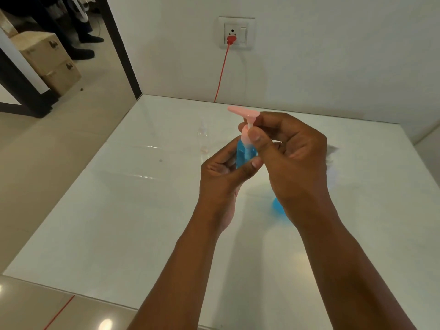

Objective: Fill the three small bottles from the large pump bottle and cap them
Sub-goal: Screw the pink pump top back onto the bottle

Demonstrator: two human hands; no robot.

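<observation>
A blue bottle [241, 154] with a pink pump top [242, 112] is held upright above the white table [119, 210], roughly over its middle. The lower body of the bottle is gripped by the left hand [221, 177], whose fingers and thumb are curled round it. The pink collar just beneath the pump top is pinched by the right hand [292, 151], thumb in front and fingers behind.

Beyond and to the left of the bottle, a small clear bottle [203, 133] is seen standing on the table, faint against the pale surface; whether it is capped cannot be told. To the right of the bottle, near the right wrist, a patch of blue [277, 207] is visible on the table, mostly hidden by the forearm, and what it is cannot be told.

On the wall behind the bottle, a socket plate [237, 32] is mounted, with a red plug [231, 40] seated in it and a red cord [221, 72] running down behind the table's far edge.
</observation>
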